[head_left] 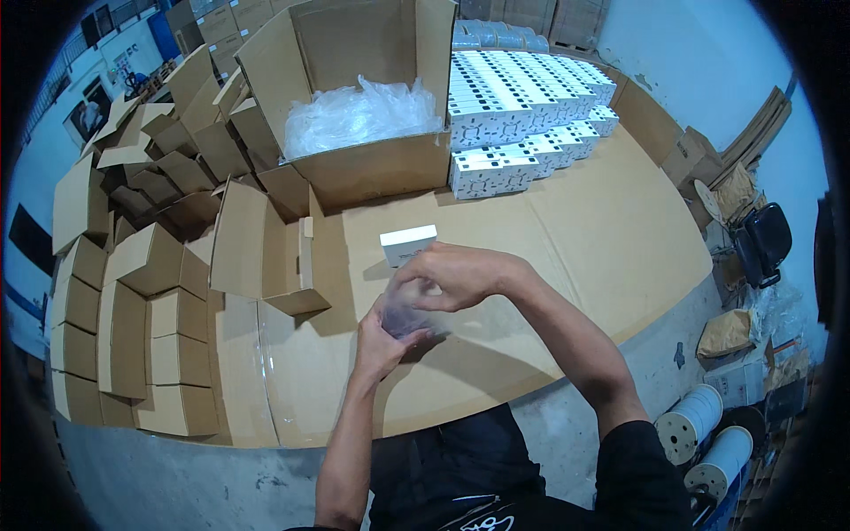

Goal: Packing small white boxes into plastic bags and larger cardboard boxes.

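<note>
While the left hand [380,346] clasps blurred clear plastic [401,318] from below, we cannot tell whether the right hand [461,273], curled above it, is closed; we note the white box [408,242] on the cardboard sheet [505,234] just beyond the nearer right hand, long axis crosswise.

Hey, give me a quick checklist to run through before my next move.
1. Left hand holding the blurred translucent plastic item: ok.
2. Right hand gripping it too: cannot tell, motion blur.
3. White rectangular box fully visible: not ok, the right hand hides part of it.
4. Small open brown cardboard box on the left: ok, open.
5. Crumpled clear plastic in the large brown cardboard carton: ok, present.
</note>
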